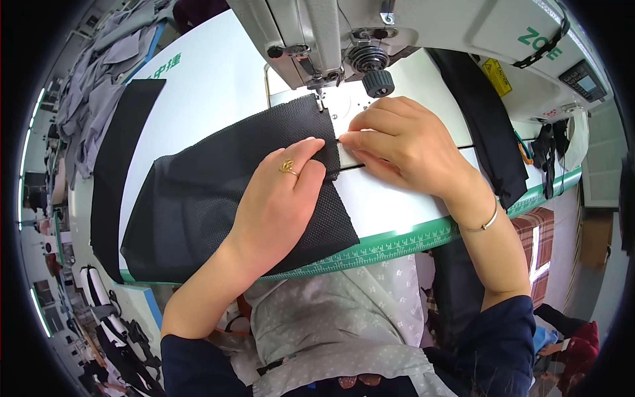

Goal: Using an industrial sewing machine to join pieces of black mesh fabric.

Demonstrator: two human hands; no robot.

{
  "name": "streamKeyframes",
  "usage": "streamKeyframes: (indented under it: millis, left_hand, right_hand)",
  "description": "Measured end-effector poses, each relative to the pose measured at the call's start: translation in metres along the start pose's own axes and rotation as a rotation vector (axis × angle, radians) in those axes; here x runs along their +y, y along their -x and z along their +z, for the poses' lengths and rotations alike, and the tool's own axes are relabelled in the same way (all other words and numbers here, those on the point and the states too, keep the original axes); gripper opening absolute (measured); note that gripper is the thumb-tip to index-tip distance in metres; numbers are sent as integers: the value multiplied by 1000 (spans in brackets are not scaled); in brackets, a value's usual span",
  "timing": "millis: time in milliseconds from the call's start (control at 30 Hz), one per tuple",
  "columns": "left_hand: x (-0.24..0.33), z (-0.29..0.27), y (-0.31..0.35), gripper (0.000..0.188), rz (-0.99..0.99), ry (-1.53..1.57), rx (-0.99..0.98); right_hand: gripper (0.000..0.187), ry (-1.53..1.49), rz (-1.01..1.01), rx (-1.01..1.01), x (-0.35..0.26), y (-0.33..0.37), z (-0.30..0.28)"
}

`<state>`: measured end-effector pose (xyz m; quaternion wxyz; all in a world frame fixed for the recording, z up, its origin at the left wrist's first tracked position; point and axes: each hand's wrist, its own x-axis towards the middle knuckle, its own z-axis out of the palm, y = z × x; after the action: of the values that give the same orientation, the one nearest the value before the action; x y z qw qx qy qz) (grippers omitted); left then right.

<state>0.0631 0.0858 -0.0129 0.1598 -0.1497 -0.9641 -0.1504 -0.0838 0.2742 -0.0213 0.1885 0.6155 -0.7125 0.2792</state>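
A black mesh fabric panel [198, 175] lies on the white sewing machine table, its far right corner under the presser foot [321, 102]. My left hand [281, 192], with a gold ring, rests on the panel near its right edge. Its fingers are bent and pressed on the cloth, holding it; their undersides are hidden. My right hand [403, 142] pinches at the panel's right edge, just nearer than the needle area. Thumb and index fingertips meet there on the black cloth. A thin bangle circles the right wrist.
The sewing machine head [456, 26] overhangs the far side. Black fabric strips lie at the left [119, 172] and right [483, 119]. A green ruler edge [397, 245] borders the table's front. Grey cloth pieces [106, 73] are heaped at far left. Another person [579, 351] shows at lower right.
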Motion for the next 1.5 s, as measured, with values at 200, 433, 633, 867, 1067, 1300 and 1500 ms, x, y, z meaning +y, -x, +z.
streamKeyframes:
  millis: [200,433,633,867,1067,1300,1500]
  left_hand:
    - [-1,1,-2,17,97,-70,55]
    - [-3,-14,0,46,23,-18,-75]
    - [-20,-18,4,70,1,-31,-272]
    - [-36,-15,-4,69,6,-39,-246]
    - [-51,-9,-12,62,45,-80,-186]
    - [-56,-3,-18,57,20,-85,-143]
    - [-57,-1,-19,56,11,-78,-134]
  right_hand:
    - [10,-45,5,9,0,1,4]
    - [16,-49,-12,-30,-4,-1,3]
    - [18,-66,28,-75,-6,-5,-1]
    - [32,11,126,-123,-9,-6,-3]
    - [39,83,148,-147,-9,-7,-2]
    - [32,138,148,-105,-8,-5,2]
    - [29,115,98,-62,-7,-2,2]
